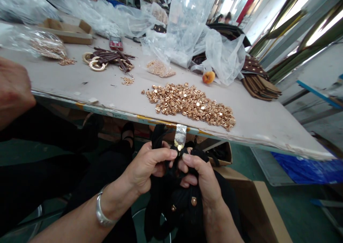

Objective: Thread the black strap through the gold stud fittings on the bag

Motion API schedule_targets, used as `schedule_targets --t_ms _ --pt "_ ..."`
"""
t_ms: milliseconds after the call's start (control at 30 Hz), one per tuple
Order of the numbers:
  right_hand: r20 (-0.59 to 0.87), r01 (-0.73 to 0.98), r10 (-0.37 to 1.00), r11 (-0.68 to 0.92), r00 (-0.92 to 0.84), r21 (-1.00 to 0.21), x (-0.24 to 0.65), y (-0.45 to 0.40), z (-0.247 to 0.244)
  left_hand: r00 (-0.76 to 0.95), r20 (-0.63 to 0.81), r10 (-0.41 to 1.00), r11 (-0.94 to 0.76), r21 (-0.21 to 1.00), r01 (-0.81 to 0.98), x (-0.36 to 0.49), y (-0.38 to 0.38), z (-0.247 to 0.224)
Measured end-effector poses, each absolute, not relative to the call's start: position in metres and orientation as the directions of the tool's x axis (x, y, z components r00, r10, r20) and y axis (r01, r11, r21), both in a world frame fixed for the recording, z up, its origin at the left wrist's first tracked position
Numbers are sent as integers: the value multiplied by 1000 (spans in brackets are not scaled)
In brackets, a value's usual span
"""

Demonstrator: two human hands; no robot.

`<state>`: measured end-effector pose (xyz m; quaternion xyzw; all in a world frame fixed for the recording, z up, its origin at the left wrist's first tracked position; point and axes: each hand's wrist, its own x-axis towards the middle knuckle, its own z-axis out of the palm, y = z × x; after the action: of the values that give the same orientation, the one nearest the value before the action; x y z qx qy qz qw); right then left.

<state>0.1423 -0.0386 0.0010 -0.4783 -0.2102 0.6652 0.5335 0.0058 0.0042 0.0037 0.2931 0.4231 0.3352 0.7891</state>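
Pinching black fabric (183,214) between left hand (147,166) and right hand (202,173)
Both hands are clamped on it, thumbs near each other beside a small gold piece (179,147); a metal tab (180,134) sits just beyond them, and farther from the hands a gold heap (191,105) lies on the tabletop (257,121).

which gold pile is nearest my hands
The big loose pile by the table's near edge; the small loose one and the bagged ones sit farther back.
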Motion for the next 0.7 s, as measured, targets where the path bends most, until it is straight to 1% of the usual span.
schedule_targets --t_ms 233,400,700 --pt "-473 -547 881 -403 -14 -734 142 -37 2 426 -485 764 624 723 -296 6 6 3" --pt "-455 -563 890 -383 -15 -732 141 -36 0 446 -489 750 647 680 -343 7 6 4" --pt "-419 -562 908 -354 -15 -747 141 -35 -2 409 -471 781 604 735 -308 8 6 5"
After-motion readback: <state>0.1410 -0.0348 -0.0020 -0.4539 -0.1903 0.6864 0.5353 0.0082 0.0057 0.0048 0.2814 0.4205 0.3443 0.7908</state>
